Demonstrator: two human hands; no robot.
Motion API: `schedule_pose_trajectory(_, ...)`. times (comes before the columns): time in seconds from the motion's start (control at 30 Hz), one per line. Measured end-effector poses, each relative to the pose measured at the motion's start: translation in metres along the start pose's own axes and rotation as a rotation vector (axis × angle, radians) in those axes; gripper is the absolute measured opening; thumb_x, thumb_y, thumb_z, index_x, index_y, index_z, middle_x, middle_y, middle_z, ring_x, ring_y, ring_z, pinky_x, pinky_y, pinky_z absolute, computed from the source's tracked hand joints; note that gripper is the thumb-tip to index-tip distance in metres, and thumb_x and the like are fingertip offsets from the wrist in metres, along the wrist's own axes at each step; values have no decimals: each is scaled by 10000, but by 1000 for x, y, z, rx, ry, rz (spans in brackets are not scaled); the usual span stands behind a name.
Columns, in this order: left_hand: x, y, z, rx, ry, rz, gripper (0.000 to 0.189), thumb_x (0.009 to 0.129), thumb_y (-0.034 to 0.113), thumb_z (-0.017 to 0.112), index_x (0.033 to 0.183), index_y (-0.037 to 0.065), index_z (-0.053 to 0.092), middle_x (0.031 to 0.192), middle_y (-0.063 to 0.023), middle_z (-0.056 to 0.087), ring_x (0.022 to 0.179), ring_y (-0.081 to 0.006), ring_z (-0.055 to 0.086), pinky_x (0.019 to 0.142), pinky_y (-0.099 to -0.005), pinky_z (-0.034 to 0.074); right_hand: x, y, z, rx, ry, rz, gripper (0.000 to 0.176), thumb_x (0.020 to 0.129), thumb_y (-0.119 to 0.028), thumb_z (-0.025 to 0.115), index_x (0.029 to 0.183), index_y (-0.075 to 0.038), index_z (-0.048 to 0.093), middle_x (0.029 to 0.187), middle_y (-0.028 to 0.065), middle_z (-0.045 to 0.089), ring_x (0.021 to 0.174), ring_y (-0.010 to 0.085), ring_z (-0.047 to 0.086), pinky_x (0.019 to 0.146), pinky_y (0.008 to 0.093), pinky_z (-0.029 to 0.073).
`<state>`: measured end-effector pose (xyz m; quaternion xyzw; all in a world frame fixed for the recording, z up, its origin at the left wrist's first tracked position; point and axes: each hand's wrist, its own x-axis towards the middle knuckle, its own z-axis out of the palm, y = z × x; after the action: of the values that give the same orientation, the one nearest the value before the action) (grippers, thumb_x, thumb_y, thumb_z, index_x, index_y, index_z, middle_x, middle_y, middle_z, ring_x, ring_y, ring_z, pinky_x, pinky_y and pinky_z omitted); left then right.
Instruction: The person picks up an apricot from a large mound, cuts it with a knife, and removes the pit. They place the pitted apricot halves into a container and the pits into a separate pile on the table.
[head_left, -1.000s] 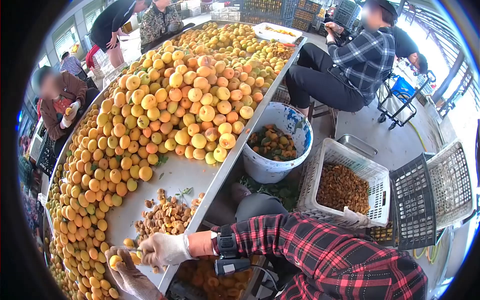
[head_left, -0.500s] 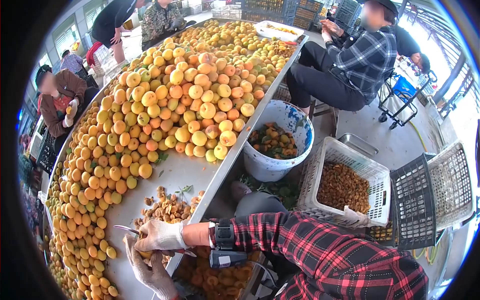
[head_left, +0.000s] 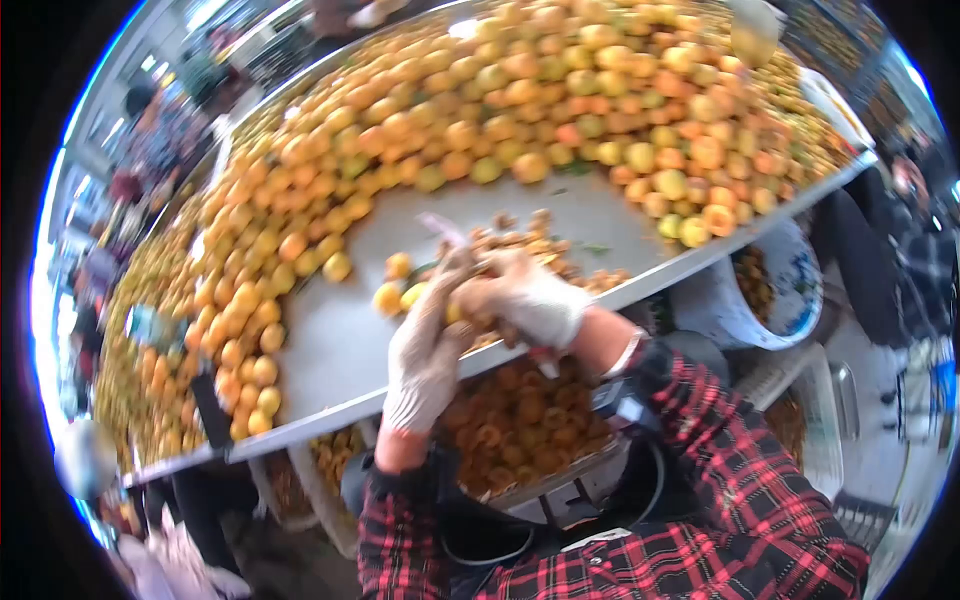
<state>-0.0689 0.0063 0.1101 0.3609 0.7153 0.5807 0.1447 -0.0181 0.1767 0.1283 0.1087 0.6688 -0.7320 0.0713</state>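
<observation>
Both my hands wear pale work gloves and meet at the near edge of the metal table (head_left: 330, 340). My left hand (head_left: 425, 350) reaches up from below and curls around a small apricot (head_left: 455, 312), which is mostly hidden. My right hand (head_left: 530, 300) closes over it from the right and grips a small knife (head_left: 440, 228), whose pale blade sticks up to the left. The frame is blurred by motion. A heap of brown pits (head_left: 520, 243) lies just behind my hands. Two loose apricots (head_left: 390, 297) sit to their left.
A big heap of apricots (head_left: 560, 90) covers the far table and runs down its left side. A tray of halved apricots (head_left: 520, 420) sits below the table edge. A white bucket (head_left: 800, 300) stands at the right. People sit at the far left and right.
The view has swung left and down, so the table now fills the top. My hands have come up together near the pit heap, with the knife blade now pointing up.
</observation>
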Motion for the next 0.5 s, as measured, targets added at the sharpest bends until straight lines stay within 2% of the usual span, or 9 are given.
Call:
schedule_pose_trajectory(0.1,-4,1,-11,-156,19,-132,441,903,-39,519,1343,-47,511,1348,-131,554,1156,-215,575,952,-298,487,0,2,2,126,-6,38,257,847,-253,595,881,-2,641,684,27,600,439,96,532,390,235,410)
schedule_pose_trajectory(0.17,-5,-1,-13,-712,133,-200,383,964,11,484,1341,-49,520,1281,-143,591,955,-154,624,774,-249,533,4,13,1,355,-124,-24,220,873,-225,591,833,-11,622,649,15,567,431,97,496,400,244,398)
schedule_pose_trajectory(0.2,-2,2,-11,-668,168,-152,373,996,61,464,1350,-44,514,1219,-152,619,818,-118,620,675,-228,524,5,15,1,351,-141,-19,220,873,-225,591,833,-11,622,649,15,567,431,97,496,400,244,398)
schedule_pose_trajectory(0.27,0,4,-12,-735,185,-178,374,997,70,461,1350,-44,513,1214,-148,620,819,-122,621,677,-230,525,6,17,3,77,-223,-418,228,900,-231,579,820,-19,608,637,16,545,433,96,462,420,250,394)
schedule_pose_trajectory(0.3,1,5,-12,-807,183,-205,376,998,78,459,1350,-43,513,1209,-145,621,820,-126,622,679,-233,526,5,18,3,77,-230,-416,228,900,-231,579,820,-19,608,637,16,545,433,96,462,420,250,394)
schedule_pose_trajectory(0.37,2,-2,-11,-858,195,-200,390,999,109,467,1351,-55,500,1219,-142,617,829,-137,627,667,-238,531,4,17,4,627,-296,-44,247,920,-250,563,832,-22,601,640,27,541,447,92,458,435,246,390)
schedule_pose_trajectory(0.43,3,-5,-11,-964,206,-171,411,998,139,479,1349,-74,487,1238,-151,607,898,-170,642,713,-263,544,-2,9,9,555,-232,-88,261,935,-260,546,828,-25,585,634,27,536,448,88,449,429,235,373)
schedule_pose_trajectory(0.47,3,-3,-11,-983,230,-159,434,997,165,489,1352,-84,474,1247,-169,598,977,-203,646,778,-289,549,0,11,9,503,-192,-148,281,945,-283,513,901,-14,582,624,25,521,446,89,438,420,230,352)
schedule_pose_trajectory(0.5,3,-5,-11,-984,231,-159,434,997,165,489,1352,-84,474,1247,-169,598,977,-203,646,778,-289,549,1,12,9,451,-153,-207,319,956,-306,480,974,-3,579,613,24,506,444,90,428,411,226,330)
